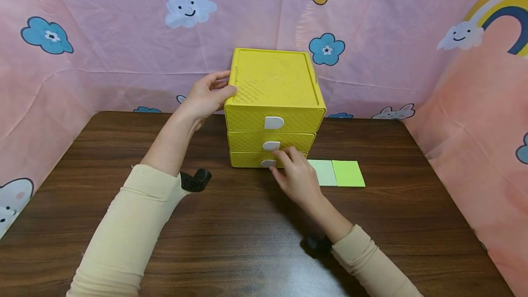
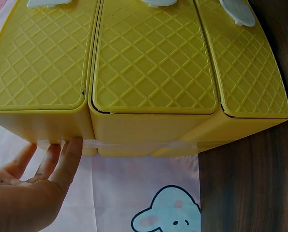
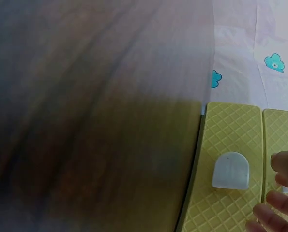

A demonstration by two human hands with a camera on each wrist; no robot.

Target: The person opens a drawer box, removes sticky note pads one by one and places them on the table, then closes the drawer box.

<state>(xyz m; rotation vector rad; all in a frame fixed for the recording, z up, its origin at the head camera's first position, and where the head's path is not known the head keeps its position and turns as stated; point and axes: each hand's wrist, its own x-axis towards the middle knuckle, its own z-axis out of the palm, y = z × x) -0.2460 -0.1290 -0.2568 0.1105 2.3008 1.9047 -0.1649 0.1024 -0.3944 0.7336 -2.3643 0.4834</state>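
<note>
A yellow three-drawer cabinet (image 1: 274,77) stands upright at the back of the table, its drawers closed. My left hand (image 1: 206,97) rests against its left side near the top, thumb at the upper edge; in the left wrist view its extended fingers (image 2: 66,166) touch the side wall. In front of the lower drawers is my right hand (image 1: 299,178), fingers loosely bent close to the white bottom handle (image 1: 268,163) and middle handle (image 1: 271,145). The right wrist view shows the bottom handle (image 3: 231,171) apart from the fingertips (image 3: 264,212).
To the right of the cabinet, a pale green square (image 1: 323,173) and a bright green square (image 1: 350,173) lie flat side by side on the brown wooden table (image 1: 231,237). A pink patterned cloth (image 1: 123,45) hangs behind and at both sides.
</note>
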